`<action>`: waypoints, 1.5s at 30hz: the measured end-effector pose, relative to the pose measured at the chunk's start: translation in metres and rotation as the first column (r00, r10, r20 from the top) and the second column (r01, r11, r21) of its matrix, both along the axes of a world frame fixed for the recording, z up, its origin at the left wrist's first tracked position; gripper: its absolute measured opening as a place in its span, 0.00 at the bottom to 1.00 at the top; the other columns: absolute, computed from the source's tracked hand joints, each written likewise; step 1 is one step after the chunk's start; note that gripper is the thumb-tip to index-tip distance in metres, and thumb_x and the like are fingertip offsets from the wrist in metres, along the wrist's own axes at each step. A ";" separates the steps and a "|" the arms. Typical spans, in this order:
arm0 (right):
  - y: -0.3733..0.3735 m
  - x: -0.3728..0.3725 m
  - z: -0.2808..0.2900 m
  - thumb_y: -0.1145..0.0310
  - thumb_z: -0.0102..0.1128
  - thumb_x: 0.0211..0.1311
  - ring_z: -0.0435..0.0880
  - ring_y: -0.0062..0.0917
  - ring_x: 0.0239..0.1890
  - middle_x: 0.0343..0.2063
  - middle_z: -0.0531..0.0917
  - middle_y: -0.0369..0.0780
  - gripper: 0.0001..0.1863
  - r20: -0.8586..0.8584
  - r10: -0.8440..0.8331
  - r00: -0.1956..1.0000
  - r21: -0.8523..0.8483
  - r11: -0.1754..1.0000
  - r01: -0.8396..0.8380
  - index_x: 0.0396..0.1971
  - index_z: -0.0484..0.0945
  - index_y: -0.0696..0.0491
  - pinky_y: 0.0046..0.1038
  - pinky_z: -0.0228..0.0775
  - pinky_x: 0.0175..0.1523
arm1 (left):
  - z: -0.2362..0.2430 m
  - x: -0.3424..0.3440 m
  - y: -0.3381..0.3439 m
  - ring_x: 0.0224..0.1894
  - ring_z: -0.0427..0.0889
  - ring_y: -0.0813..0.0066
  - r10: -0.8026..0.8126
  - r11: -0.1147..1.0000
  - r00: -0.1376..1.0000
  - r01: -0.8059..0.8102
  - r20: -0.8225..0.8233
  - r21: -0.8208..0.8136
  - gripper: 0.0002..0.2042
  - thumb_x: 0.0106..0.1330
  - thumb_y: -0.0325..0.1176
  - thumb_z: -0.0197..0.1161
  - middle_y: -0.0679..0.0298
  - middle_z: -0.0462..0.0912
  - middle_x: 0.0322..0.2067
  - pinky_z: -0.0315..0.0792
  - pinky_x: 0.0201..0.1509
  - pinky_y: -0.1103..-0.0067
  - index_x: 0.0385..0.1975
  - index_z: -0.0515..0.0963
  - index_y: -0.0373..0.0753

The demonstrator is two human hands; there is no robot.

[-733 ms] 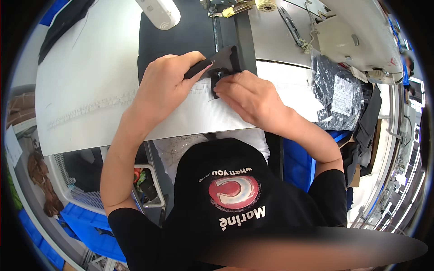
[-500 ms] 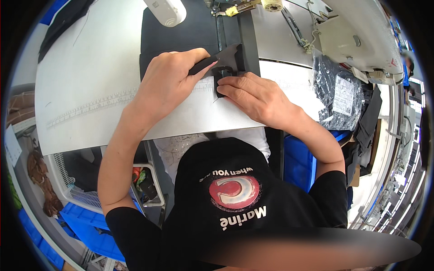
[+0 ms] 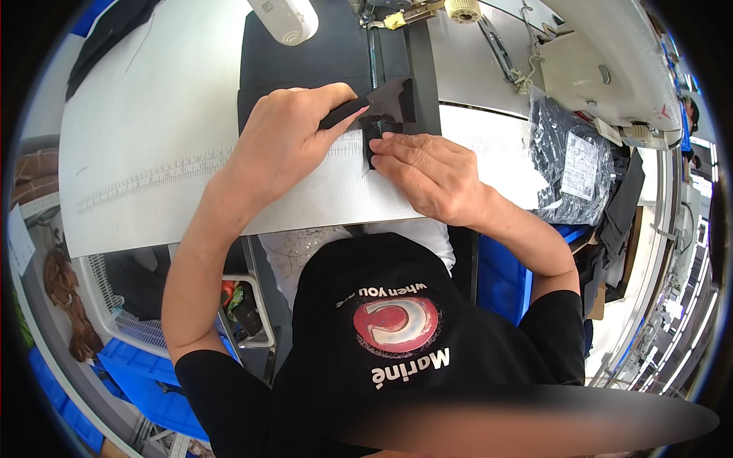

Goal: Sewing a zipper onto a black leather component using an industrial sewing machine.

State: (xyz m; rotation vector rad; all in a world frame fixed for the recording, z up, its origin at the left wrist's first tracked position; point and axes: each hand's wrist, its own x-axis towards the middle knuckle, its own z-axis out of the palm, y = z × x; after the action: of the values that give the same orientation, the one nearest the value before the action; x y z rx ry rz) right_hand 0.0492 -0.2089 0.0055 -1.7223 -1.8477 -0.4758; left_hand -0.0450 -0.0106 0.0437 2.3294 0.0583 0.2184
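Note:
A black fabric piece with a zipper down it lies under the sewing machine's presser foot. My left hand grips a folded black flap of it, lifted over the zipper. My right hand pinches the zipper's near end on the white, ruler-marked table; part of that end is hidden under my fingers.
Metal tweezers lie by the machine body. A plastic-wrapped package sits at the right, black cloth at the upper left. A white basket and blue bins stand below the table.
Both hands have shifted slightly rightward with the fabric and zipper end. My right hand has also moved a little toward me, keeping its pinch.

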 end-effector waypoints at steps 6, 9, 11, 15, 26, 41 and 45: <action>0.000 0.003 -0.002 0.76 0.62 0.42 0.85 0.29 0.39 0.35 0.85 0.44 0.11 0.019 0.037 0.999 -0.013 0.999 -0.037 0.30 0.80 0.59 0.27 0.80 0.41 | 0.001 -0.002 0.000 0.19 0.69 0.70 0.006 1.000 1.000 -0.006 0.002 0.016 0.14 0.68 0.37 0.60 0.51 0.77 0.23 0.65 0.28 0.75 0.36 0.77 0.27; -0.002 -0.001 0.002 0.75 0.62 0.41 0.85 0.31 0.38 0.35 0.85 0.45 0.13 0.057 0.040 0.998 -0.017 0.999 -0.039 0.31 0.80 0.61 0.27 0.80 0.41 | 0.003 -0.008 0.000 0.23 0.75 0.66 -0.031 0.997 0.999 0.034 -0.038 0.072 0.12 0.65 0.34 0.60 0.52 0.80 0.28 0.70 0.42 0.71 0.38 0.77 0.30; -0.007 -0.007 0.006 0.74 0.63 0.42 0.84 0.34 0.38 0.33 0.84 0.45 0.14 0.074 0.025 0.997 -0.146 0.989 -0.014 0.32 0.80 0.63 0.31 0.79 0.45 | 0.001 -0.017 -0.007 0.28 0.79 0.63 -0.072 0.992 0.995 0.079 -0.071 0.101 0.11 0.63 0.32 0.62 0.54 0.82 0.33 0.70 0.52 0.67 0.40 0.78 0.31; -0.022 -0.028 0.006 0.69 0.65 0.53 0.82 0.39 0.42 0.31 0.82 0.45 0.14 -0.010 0.013 1.000 -0.199 0.980 -0.015 0.35 0.79 0.63 0.41 0.75 0.52 | -0.016 -0.044 -0.038 0.48 0.78 0.63 -0.061 0.941 0.991 0.018 0.116 0.338 0.22 0.51 0.27 0.66 0.63 0.77 0.54 0.63 0.59 0.54 0.49 0.77 0.37; -0.029 -0.038 -0.015 0.66 0.70 0.49 0.81 0.35 0.38 0.23 0.80 0.40 0.11 -0.143 -0.043 0.989 -0.100 0.995 0.028 0.28 0.81 0.58 0.40 0.76 0.52 | -0.043 -0.052 -0.051 0.41 0.79 0.70 0.003 0.916 0.957 -0.119 0.292 0.384 0.23 0.43 0.27 0.69 0.69 0.78 0.39 0.53 0.67 0.58 0.45 0.82 0.42; -0.037 -0.036 -0.005 0.65 0.70 0.49 0.82 0.34 0.37 0.26 0.82 0.40 0.14 -0.127 -0.034 0.991 -0.196 0.980 0.009 0.34 0.83 0.57 0.36 0.78 0.47 | -0.033 -0.052 -0.051 0.46 0.80 0.70 -0.039 0.924 0.968 -0.060 0.248 0.377 0.24 0.43 0.33 0.71 0.65 0.80 0.49 0.47 0.69 0.56 0.44 0.80 0.36; -0.042 -0.014 0.032 0.64 0.70 0.49 0.80 0.34 0.42 0.36 0.82 0.40 0.18 -0.378 0.131 0.917 -0.096 0.979 -0.180 0.40 0.82 0.57 0.34 0.73 0.47 | -0.035 -0.052 -0.050 0.45 0.80 0.72 -0.058 0.924 0.973 -0.033 0.224 0.382 0.24 0.43 0.37 0.73 0.66 0.79 0.47 0.51 0.67 0.52 0.42 0.80 0.35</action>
State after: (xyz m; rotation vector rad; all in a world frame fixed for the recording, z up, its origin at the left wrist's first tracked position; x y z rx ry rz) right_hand 0.0351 -0.2505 0.0371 -1.5971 -1.7473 0.0368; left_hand -0.0972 -0.0601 0.0090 2.6742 -0.1272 0.5364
